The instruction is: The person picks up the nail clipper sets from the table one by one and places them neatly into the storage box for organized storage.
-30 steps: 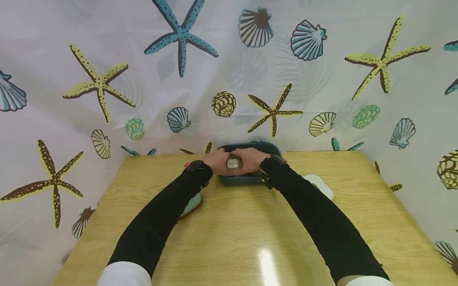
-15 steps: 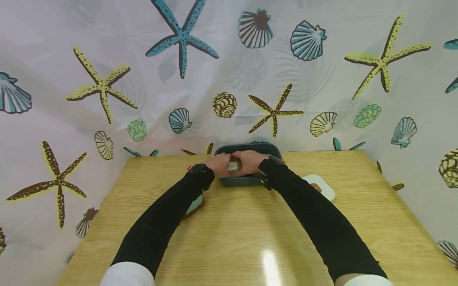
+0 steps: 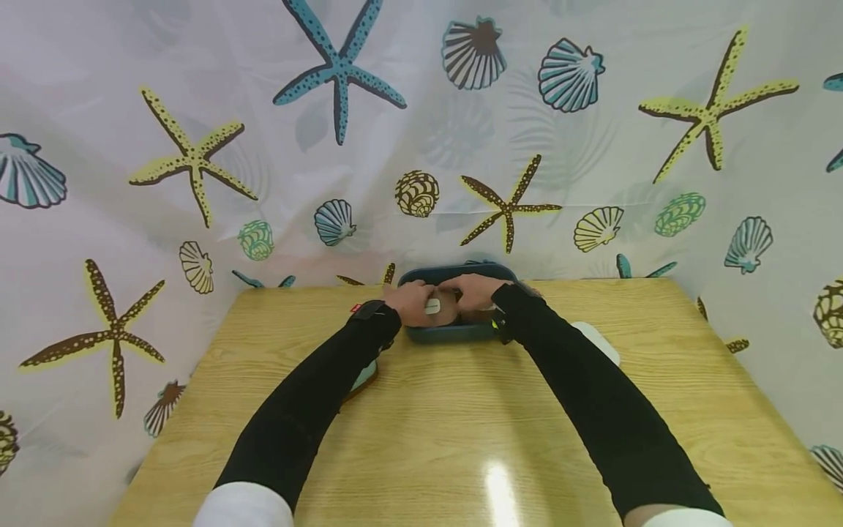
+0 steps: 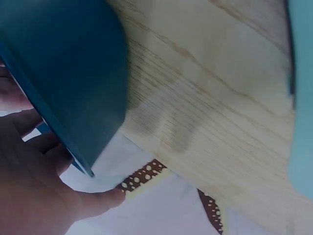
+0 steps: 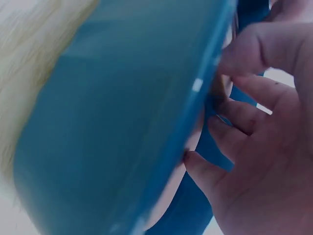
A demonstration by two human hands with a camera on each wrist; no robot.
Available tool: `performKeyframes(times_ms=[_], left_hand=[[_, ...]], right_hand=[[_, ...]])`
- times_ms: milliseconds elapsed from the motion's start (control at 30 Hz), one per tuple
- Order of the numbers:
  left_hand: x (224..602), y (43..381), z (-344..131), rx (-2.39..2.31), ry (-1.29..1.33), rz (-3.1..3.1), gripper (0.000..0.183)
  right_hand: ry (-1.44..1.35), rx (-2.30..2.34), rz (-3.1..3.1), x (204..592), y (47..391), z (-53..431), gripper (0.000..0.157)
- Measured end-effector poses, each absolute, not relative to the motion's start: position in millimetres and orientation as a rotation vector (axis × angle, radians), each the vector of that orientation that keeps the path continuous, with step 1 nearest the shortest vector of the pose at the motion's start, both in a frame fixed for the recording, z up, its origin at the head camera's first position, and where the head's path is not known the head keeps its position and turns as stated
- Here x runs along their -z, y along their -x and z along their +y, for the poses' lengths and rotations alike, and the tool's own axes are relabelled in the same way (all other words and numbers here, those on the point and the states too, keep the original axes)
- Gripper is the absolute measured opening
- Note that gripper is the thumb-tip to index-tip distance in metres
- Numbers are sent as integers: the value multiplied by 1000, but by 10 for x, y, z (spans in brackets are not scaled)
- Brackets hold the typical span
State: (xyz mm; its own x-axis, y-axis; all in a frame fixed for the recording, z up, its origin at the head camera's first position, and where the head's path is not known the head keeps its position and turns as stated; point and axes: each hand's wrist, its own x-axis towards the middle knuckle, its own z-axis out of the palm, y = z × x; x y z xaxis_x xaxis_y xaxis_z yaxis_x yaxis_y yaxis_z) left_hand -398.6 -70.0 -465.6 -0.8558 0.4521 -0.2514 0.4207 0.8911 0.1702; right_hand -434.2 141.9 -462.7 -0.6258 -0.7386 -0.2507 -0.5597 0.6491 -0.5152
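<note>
A dark blue, rounded basin stands at the back of the table, with both hands over it. Inside is a flat brown rounded piece with a white label. My left hand grips its left side, thumb on top; in the left wrist view most fingers dip behind the rim while one sticks out straight. My right hand reaches in from the right with bent fingers. In the right wrist view the thumb and fingertips pinch at a brown edge just inside the rim; the rim hides part of it.
A mint-green piece with a brown edge lies left of the basin, partly under the left sleeve. To the right, a white rounded flat thing pokes out from behind the right sleeve. A patterned curtain hangs close behind the basin.
My right hand has shifted right and away from the left one, opening a gap between them. The labelled brown piece has tilted and shows more of its surface.
</note>
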Motion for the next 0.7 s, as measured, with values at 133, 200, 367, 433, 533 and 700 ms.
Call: performKeyframes(times_ms=[133, 200, 367, 433, 533, 700], left_hand=[[4456, 3774, -616, -96, -697, 2810, 78], [4472, 3761, -592, -55, -703, 2830, 80], [4539, 3802, -552, -3, -638, 2853, 83], [4547, 3806, -539, -11, -609, 2850, 84], [4555, 3809, -520, 23, -584, 2849, 84], [4512, 3793, -486, 140, -571, 2852, 84]], right_hand=[[1028, 501, 2423, 4763, 4443, 1474, 69], [957, 446, 2439, 4661, 4364, 1427, 77], [938, 290, 2543, 4340, 3984, 1351, 80], [946, 241, 2591, 4322, 3913, 1362, 77], [928, 200, 2636, 4357, 3907, 1384, 74], [873, 215, 2606, 4481, 4081, 1398, 74]])
